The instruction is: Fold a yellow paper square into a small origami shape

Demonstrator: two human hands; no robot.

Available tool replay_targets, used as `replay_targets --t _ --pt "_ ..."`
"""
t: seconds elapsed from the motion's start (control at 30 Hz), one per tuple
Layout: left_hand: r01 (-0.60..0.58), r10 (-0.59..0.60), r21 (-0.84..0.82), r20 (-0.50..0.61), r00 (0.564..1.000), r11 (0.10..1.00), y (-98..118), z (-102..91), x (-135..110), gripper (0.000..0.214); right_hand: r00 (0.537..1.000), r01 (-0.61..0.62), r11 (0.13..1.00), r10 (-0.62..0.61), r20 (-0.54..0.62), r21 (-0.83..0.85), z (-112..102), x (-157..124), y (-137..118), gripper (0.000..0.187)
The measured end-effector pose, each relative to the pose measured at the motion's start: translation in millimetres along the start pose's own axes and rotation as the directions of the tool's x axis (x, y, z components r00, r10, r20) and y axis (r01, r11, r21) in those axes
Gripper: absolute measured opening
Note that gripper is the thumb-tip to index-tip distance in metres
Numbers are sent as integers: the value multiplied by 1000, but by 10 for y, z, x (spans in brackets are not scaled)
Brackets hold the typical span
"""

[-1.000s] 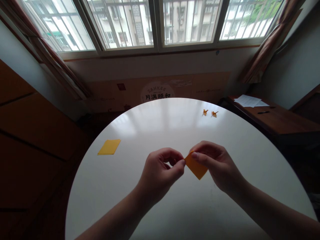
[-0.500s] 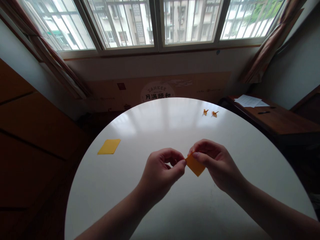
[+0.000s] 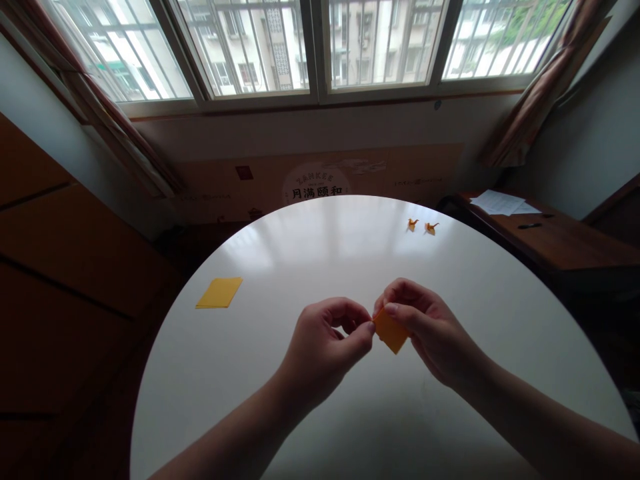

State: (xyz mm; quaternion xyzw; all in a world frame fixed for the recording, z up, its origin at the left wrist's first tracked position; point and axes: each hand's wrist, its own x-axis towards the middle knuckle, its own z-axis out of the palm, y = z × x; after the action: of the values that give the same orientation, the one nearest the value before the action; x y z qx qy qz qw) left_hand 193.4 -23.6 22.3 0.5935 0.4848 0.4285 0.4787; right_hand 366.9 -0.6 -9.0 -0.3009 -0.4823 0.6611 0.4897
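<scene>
A small orange folded paper (image 3: 393, 331) is held up over the white round table (image 3: 300, 267), one corner pointing down. My left hand (image 3: 333, 340) pinches its left corner between thumb and fingertips. On the other side my right hand (image 3: 425, 327) grips the upper right part, thumb on the near face and fingers behind. Those fingers hide the paper's right side and back.
A stack of yellow paper squares (image 3: 219, 293) lies at the table's left. Two small folded paper birds, a left one (image 3: 412, 225) and a right one (image 3: 431, 228), stand near the far edge. White sheets (image 3: 500, 202) lie on a brown desk (image 3: 565, 233) beyond.
Both hands keep their grip on the folded paper and have barely moved. The whole view has shifted very slightly.
</scene>
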Motion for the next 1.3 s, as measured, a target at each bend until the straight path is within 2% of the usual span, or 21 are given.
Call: replay_targets --t 0.3,0.4,0.53,0.63,0.7,0.8,0.9,1.0,1.3 --pt "25 -24 -37 15 1000 999 -20 -10 20 11 999 42 999 -41 21 -32 -41 -11 -9 11" --pt "28 -27 -52 15 1000 998 -34 -13 24 10 997 31 995 -24 72 -94 -61 -6 -14 16" --pt "-19 19 -15 2 1000 1000 -50 -10 27 10 993 10 982 13 118 -190 -45 -16 -32 13" --pt "-104 104 26 -6 995 994 -40 -24 12 9 995 -18 987 34 94 -162 -20 -43 -61 17" --pt "-244 247 102 -24 969 964 -23 -47 -7 6 995 -55 993 63 81 -104 -9 -63 -83 18" --pt "-487 507 261 -11 862 833 12 -94 -36 14 991 -96 995 99 87 -42 -5 -87 -108 17" --pt "-599 630 364 42 775 713 49 -133 -53 18 986 -123 992 123 112 -1 -4 -107 -124 16" --pt "-619 651 409 77 755 671 78 -153 -58 16 982 -148 988 143 126 33 9 -124 -137 17" --pt "-633 660 445 115 742 634 100 -159 -45 13 979 -145 989 138 148 38 39 -134 -165 17"
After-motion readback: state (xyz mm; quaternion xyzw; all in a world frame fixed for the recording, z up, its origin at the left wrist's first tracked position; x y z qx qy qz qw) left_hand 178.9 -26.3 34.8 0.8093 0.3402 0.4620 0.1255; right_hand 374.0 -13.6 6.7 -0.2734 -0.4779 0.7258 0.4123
